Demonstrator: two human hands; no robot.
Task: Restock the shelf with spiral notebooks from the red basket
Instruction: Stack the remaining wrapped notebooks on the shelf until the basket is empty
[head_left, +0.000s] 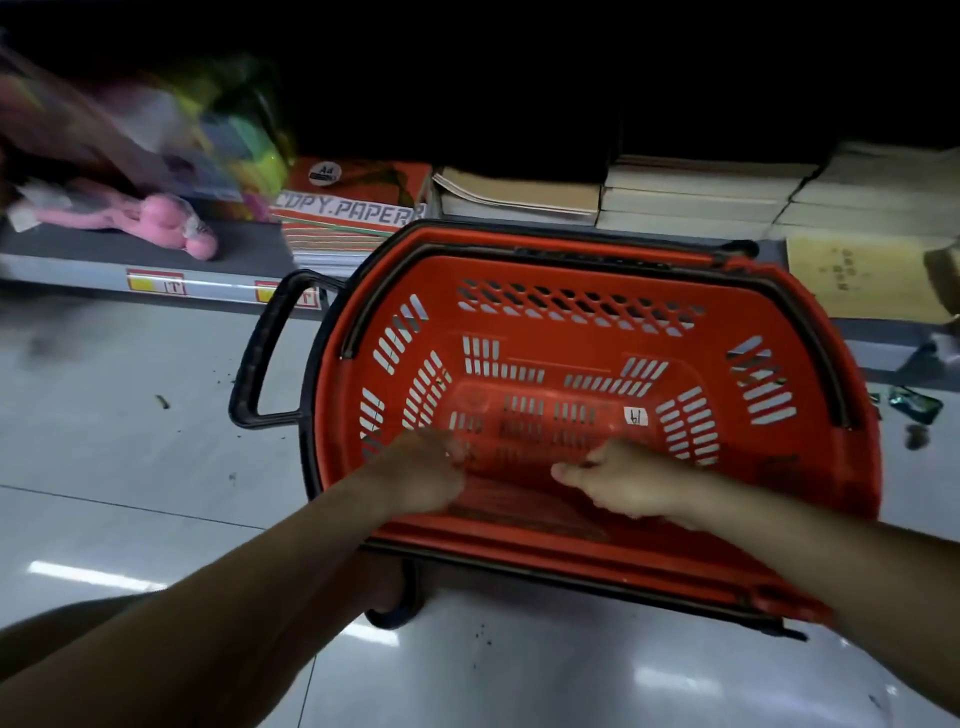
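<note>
Head view: red basket (597, 332) on floor (130, 441) before shelf (156, 260).
Left hand (423, 475): inside basket, grip state unclear.
Right hand (623, 480): inside basket, grip curled, contents unclear.
Spiral notebooks: none discernible; basket bottom blurred.

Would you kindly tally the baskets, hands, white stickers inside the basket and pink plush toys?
Red basket: 1
Hands: 2, left hand and right hand
White sticker: 1
Pink plush toy: 1
Total: 5
</note>
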